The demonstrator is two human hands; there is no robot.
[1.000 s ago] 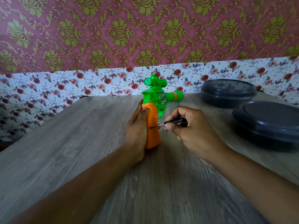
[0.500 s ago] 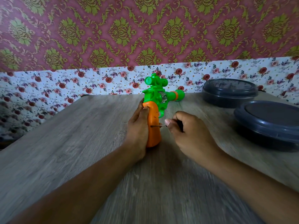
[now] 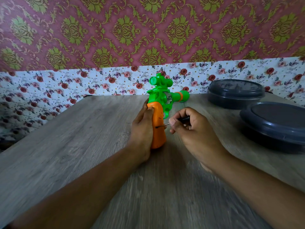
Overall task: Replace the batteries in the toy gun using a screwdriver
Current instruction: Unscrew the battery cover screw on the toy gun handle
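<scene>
Your green plastic toy gun with orange grip [image 3: 158, 128] is standing upright on its grip's butt, barrel pointing right, your thin metal screwdriver with black handle [image 3: 171, 123] is lying level, tip touching the grip's right side.

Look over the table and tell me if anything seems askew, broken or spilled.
Nothing stands out. The toy gun stands grip-down on the table, gripped by the left hand; the right hand holds the screwdriver tip to the orange grip. Both dark lidded containers sit closed.
</scene>
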